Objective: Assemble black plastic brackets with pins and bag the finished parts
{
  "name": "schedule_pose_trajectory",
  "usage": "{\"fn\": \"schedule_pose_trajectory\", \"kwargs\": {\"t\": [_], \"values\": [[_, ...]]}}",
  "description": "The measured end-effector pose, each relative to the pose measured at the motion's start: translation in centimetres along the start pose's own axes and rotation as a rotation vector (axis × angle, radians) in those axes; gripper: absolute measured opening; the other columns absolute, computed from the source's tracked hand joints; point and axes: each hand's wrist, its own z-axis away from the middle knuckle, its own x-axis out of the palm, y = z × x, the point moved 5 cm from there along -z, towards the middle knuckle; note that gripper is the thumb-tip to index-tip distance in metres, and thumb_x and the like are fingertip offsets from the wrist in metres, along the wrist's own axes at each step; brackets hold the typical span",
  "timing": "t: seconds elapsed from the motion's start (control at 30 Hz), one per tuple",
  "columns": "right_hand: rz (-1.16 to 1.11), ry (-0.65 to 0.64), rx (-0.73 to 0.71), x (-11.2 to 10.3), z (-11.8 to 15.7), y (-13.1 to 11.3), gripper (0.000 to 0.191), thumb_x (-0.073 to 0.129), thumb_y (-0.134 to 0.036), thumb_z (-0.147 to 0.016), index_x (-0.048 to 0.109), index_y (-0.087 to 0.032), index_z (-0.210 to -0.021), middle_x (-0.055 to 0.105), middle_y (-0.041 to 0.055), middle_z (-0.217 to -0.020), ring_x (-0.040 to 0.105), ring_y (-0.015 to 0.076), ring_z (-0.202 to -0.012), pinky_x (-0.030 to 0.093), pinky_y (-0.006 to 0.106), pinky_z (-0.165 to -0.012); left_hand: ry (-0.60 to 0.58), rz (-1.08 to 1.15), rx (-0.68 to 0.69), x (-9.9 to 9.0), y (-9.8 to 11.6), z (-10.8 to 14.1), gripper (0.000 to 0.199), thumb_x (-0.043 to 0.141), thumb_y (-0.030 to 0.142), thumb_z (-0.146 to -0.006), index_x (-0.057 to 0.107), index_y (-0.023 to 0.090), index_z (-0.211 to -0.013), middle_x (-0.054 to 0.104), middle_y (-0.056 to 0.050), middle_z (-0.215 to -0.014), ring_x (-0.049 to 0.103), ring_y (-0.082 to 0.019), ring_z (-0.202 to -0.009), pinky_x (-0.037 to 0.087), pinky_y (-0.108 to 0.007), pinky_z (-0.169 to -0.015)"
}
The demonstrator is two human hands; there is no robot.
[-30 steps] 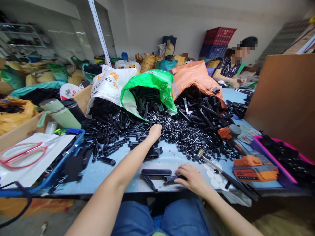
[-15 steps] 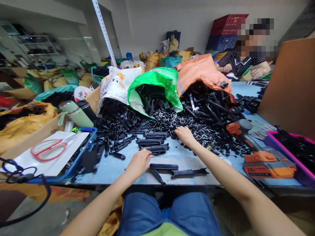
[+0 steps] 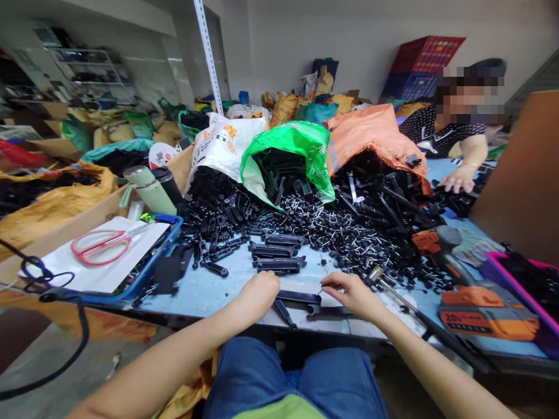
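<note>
My left hand (image 3: 258,295) is closed, its curled fingertips at the left end of a jointed black plastic arm (image 3: 299,297) lying at the table's near edge. Whatever those fingers may hold is hidden. My right hand (image 3: 349,295) is pinched just above the right end of this arm, partly covering a second black piece (image 3: 334,311); anything between thumb and finger is too small to tell. Beyond the left hand, several similar black arms (image 3: 279,265) lie in a stacked row. Behind them spreads a heap of small black-headed screws (image 3: 336,233) with bright shanks.
White, green (image 3: 297,137) and orange (image 3: 367,131) sacks spill black parts onto the table. An orange cordless tool (image 3: 489,314) and a long rod (image 3: 406,305) lie right. A blue tray (image 3: 174,227) with red-handled scissors (image 3: 100,247) stands left. A co-worker's hand (image 3: 458,177) reaches in at far right.
My right hand has come back from the screw heap to the black arm near the edge. The left hand stays by its left end. The view has shifted; the co-worker's arm has extended over the table.
</note>
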Motion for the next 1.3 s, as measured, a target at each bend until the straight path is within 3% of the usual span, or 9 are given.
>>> {"fn": "schedule_pose_trajectory", "kwargs": {"t": [0.23, 0.37, 0.47, 0.57, 0.67, 0.73, 0.8, 1.1, 1.3], "values": [[0.186, -0.101, -0.08, 1.1, 0.7, -1.6, 0.017, 0.046, -0.022, -0.086, 0.063, -0.02, -0.087, 0.065, 0.0053, -0.084, 0.06, 0.0169, -0.077, 0.047, 0.028, -0.071, 0.095, 0.092, -0.063, 2.3, -0.1, -0.4, 0.02, 0.042, 0.007, -0.084, 0.06, 0.011, -0.079, 0.063, -0.01, -0.08, 0.061, -0.021, -0.075, 0.047, -0.032, -0.07], [0.315, -0.108, -0.103, 1.8, 1.0, -2.2, 0.021, 0.04, -0.021, -0.089, 0.06, -0.019, -0.091, 0.064, 0.0065, -0.083, 0.06, 0.0184, -0.077, 0.047, 0.03, -0.07, 0.301, 0.088, -0.087, 4.8, -0.3, 0.5, 0.02, 0.04, 0.015, -0.089, 0.06, 0.01, -0.088, 0.062, -0.01, -0.078, 0.06, -0.021, -0.075, 0.046, -0.032, -0.067], [0.257, -0.033, -0.158, 2.5, 1.7, -1.5, 0.023, 0.039, -0.022, -0.091, 0.06, -0.019, -0.096, 0.065, 0.0076, -0.091, 0.06, 0.0181, -0.084, 0.049, 0.031, -0.075, 0.423, 0.032, -0.001, 5.9, -0.2, 1.7, 0.028, 0.033, 0.015, -0.092, 0.055, 0.008, -0.107, 0.063, -0.01, -0.078, 0.059, -0.021, -0.075, 0.045, -0.034, -0.067], [0.165, 0.096, -0.253, 3.3, 3.1, 0.0, 0.027, 0.04, -0.025, -0.091, 0.057, -0.021, -0.112, 0.062, 0.009, -0.107, 0.058, 0.0184, -0.098, 0.048, 0.033, -0.085, 0.502, 0.059, -0.018, 5.3, 0.7, 2.3, 0.029, 0.038, 0.023, -0.091, 0.051, 0.012, -0.114, 0.063, -0.013, -0.097, 0.055, -0.026, -0.097, 0.04, -0.043, -0.08], [0.129, 0.128, -0.301, 4.6, 4.4, 1.6, 0.04, 0.049, -0.031, -0.088, 0.046, -0.024, -0.127, 0.057, 0.0103, -0.116, 0.056, 0.0201, -0.105, 0.048, 0.034, -0.087, 0.457, 0.166, 0.065, 4.6, 3.5, 0.9, 0.051, 0.05, 0.045, -0.084, 0.043, 0.014, -0.123, 0.054, -0.015, -0.119, 0.043, -0.03, -0.115, 0.029, -0.049, -0.095], [0.136, 0.121, -0.299, 5.1, 4.9, 2.4, 0.046, 0.052, -0.032, -0.086, 0.042, -0.024, -0.131, 0.058, 0.0102, -0.111, 0.057, 0.02, -0.1, 0.05, 0.033, -0.083, 0.346, 0.244, 0.116, 4.9, 5.4, -0.7, 0.065, 0.057, 0.053, -0.076, 0.04, 0.013, -0.125, 0.055, -0.015, -0.115, 0.047, -0.029, -0.109, 0.033, -0.046, -0.092], [0.153, 0.133, -0.29, 5.2, 5.1, 2.9, 0.048, 0.052, -0.031, -0.086, 0.04, -0.024, -0.132, 0.061, 0.0088, -0.101, 0.059, 0.0185, -0.09, 0.051, 0.032, -0.076, 0.269, 0.302, 0.097, 5.6, 6.3, -2.2, 0.062, 0.061, 0.049, -0.074, 0.043, 0.012, -0.121, 0.059, -0.012, -0.104, 0.051, -0.027, -0.1, 0.039, -0.04, -0.084], [0.286, -0.083, -0.42, 4.3, 3.7, 4.0, 0.044, 0.046, -0.036, -0.089, 0.043, -0.021, -0.13, 0.061, 0.0076, -0.087, 0.055, 0.0171, -0.079, 0.046, 0.03, -0.068, 0.263, 0.339, 0.087, 6.2, 6.3, -2.9, 0.043, 0.062, 0.042, -0.075, 0.049, 0.016, -0.106, 0.057, -0.008, -0.098, 0.05, -0.025, -0.096, 0.04, -0.037, -0.078], [0.429, -0.173, -0.371, 3.3, 3.1, 3.6, 0.048, 0.047, -0.052, -0.084, 0.052, -0.018, -0.118, 0.06, 0.0091, -0.09, 0.055, 0.0188, -0.082, 0.043, 0.03, -0.07, 0.324, 0.191, 0.141, 5.5, 6.6, -1.4, 0.052, 0.051, 0.041, -0.083, 0.041, 0.011, -0.123, 0.056, -0.014, -0.109, 0.05, -0.026, -0.099, 0.04, -0.039, -0.081]]}}
